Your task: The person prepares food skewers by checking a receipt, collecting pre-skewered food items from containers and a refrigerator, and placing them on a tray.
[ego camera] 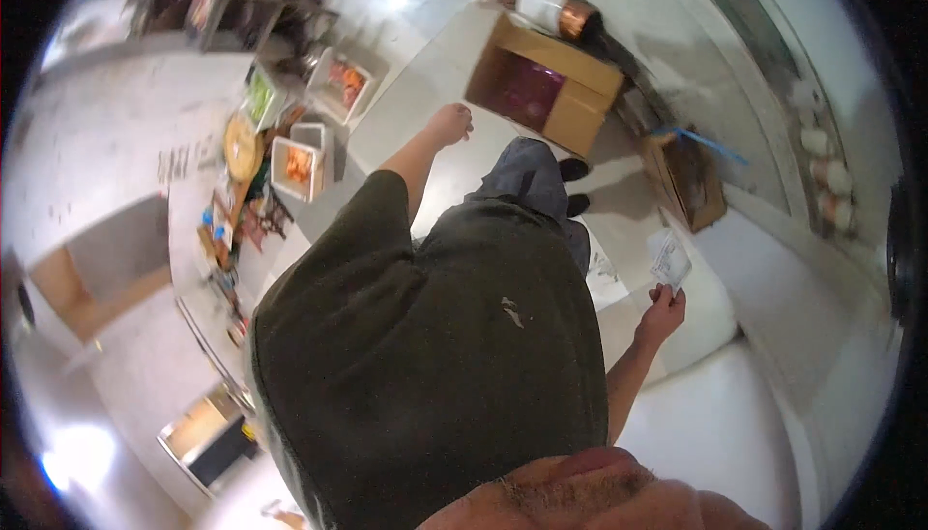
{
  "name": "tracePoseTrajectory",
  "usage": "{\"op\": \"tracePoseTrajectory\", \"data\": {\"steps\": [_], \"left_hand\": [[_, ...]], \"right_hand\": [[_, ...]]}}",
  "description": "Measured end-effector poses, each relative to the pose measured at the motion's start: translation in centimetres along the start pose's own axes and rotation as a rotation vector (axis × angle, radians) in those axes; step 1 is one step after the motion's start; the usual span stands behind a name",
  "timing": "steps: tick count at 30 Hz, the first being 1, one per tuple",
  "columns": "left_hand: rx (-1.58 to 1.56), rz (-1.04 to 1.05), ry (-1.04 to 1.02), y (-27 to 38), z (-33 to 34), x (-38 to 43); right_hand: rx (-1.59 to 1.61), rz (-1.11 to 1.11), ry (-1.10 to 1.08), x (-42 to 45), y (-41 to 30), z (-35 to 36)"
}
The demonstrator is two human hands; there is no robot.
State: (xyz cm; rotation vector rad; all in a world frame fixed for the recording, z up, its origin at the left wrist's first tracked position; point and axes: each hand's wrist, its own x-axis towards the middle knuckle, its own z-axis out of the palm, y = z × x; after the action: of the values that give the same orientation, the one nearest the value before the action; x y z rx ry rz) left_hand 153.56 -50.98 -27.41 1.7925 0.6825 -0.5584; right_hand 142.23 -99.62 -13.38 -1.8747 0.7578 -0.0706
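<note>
My left hand [451, 124] hangs over the pale floor with its fingers curled, and nothing shows in it. Close to its right is an open cardboard box [591, 80] with something purple, shiny and plastic-like inside. My right hand [662, 311] is out to the right side, pinching the lower end of a white paper slip [671, 261] that bears writing. My dark green shirt, grey-blue trousers and dark shoes lie between the two hands.
Left of my left hand are white tubs [299, 167] of orange and reddish pieces, a tub of green pieces [262, 97] and a round wooden board [242, 145]. A smaller cardboard box [705, 200] with a blue strip [710, 147] stands right, above a white rounded surface [714, 407].
</note>
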Motion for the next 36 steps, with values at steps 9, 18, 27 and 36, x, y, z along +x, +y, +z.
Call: {"op": "tracePoseTrajectory", "data": {"steps": [9,18,27,36], "left_hand": [[0.508,-0.139,0.185,-20.8,-11.2,-10.6],[-0.011,0.429,0.699,-13.1,-28.6,3.1],[-0.889,0.461,0.264,-11.3,-39.5,-3.9],[-1.911,0.535,0.064,-21.6,-44.4,-12.5]], "right_hand": [[-0.012,-0.383,-0.290,-2.1,-2.7,10.7],[0.200,0.085,-0.537,-11.6,-9.1,29.9],[0.150,-0.161,-1.050,-27.5,-21.2,55.7],[-0.187,-0.060,-1.584,-42.2,-21.4,69.9]]}}
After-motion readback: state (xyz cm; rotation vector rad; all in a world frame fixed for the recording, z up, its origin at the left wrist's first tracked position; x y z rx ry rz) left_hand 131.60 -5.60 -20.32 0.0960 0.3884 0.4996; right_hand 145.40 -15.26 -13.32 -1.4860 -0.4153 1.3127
